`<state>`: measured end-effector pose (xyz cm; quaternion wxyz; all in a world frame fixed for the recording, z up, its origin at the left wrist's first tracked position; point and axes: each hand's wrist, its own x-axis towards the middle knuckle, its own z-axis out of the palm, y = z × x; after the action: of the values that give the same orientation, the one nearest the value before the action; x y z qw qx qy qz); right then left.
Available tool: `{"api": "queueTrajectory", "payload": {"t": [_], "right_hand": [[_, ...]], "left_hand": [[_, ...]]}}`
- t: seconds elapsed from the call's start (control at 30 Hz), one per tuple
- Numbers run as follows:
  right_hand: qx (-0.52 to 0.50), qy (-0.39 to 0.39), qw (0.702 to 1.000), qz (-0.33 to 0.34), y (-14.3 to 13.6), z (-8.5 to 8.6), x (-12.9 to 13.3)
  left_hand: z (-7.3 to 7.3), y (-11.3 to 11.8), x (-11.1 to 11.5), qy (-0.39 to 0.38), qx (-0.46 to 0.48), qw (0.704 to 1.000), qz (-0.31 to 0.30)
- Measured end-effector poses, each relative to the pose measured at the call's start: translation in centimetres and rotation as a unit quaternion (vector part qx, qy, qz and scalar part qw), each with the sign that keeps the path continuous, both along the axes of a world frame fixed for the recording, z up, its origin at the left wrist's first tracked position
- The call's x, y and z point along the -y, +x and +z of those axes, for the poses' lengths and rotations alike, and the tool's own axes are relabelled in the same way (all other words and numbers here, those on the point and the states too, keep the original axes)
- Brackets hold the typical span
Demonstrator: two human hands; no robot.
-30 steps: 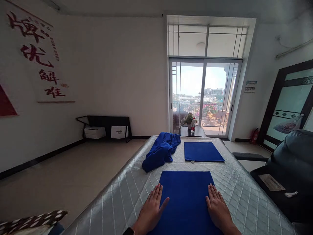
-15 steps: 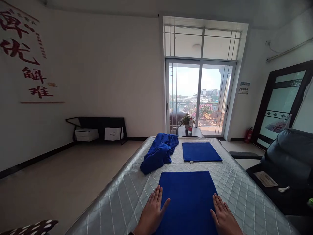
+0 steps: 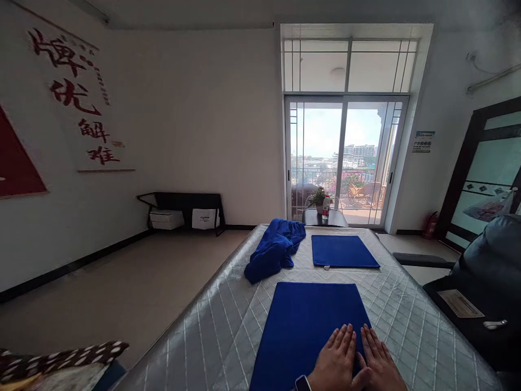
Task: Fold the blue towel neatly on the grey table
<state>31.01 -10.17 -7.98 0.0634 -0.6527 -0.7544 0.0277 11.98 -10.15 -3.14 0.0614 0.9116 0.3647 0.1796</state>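
Both of your hands lay palm down toward the right side of the flat, rectangular blue cloth (image 3: 301, 326) nearest you, which was spread smooth on the quilted silver-grey surface (image 3: 195, 336), its near end running out of view at the bottom. Your left hand (image 3: 340, 353) was flattened on the cloth, fingers straight and close together, thumb reaching across to your right hand (image 3: 380, 355), a dark watch (image 3: 302, 383) at that left wrist. Your right hand was just as flat, its fingers extended and side by side, lying along the cloth's right edge; neither hand had hold of anything. Beyond the cloth's far edge, a smaller-looking, neatly squared blue cloth (image 3: 345, 251) lay apart from it, with a small white tag (image 3: 326, 267) showing at its near edge. To the left of that one, a crumpled blue cloth (image 3: 274, 251) sat in a loose heap. Past the far end of the surface, a potted plant (image 3: 318, 199) and a bottle (image 3: 325, 208) with a red label stood in front of the sliding glass door (image 3: 315, 141). To your right was a black armchair (image 3: 482, 260), a sheet of paper (image 3: 461, 303) resting on its seat.
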Motion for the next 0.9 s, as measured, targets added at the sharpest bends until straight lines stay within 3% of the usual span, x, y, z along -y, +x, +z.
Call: {"api": "queueTrajectory", "payload": {"t": [0.07,0.17,0.3,0.43,0.53,0.67,0.9], "right_hand": [[0.002,0.0,1.0,0.004,0.2,-0.2,-0.1],[0.009,0.001,1.0,-0.016,0.1,0.0,-0.1],[0.014,0.003,1.0,-0.027,-0.3,0.5,0.1],[-0.004,0.008,0.999,-0.034,-0.5,0.8,0.4],[-0.019,0.012,0.999,-0.033,-0.6,0.8,0.7],[-0.029,0.021,0.999,-0.023,-0.6,0.8,1.0],[-0.048,-0.012,0.999,-0.021,0.2,0.6,2.1]], "left_hand": [[-0.3,0.8,-0.1,-0.001,0.004,1.0,0.0],[-0.8,-1.1,-0.2,-0.003,-0.01,1.0,0.018],[-1.9,-7.2,-0.1,-0.008,-0.037,0.995,0.093],[-3.4,-14.1,0.5,0.006,-0.046,0.972,0.231],[-4.1,-17.6,1.1,-0.008,-0.044,0.958,0.282],[-3.6,-19.0,1.7,-0.05,-0.053,0.956,0.283],[-2.8,-19.0,1.8,-0.002,-0.067,0.963,0.26]]}}
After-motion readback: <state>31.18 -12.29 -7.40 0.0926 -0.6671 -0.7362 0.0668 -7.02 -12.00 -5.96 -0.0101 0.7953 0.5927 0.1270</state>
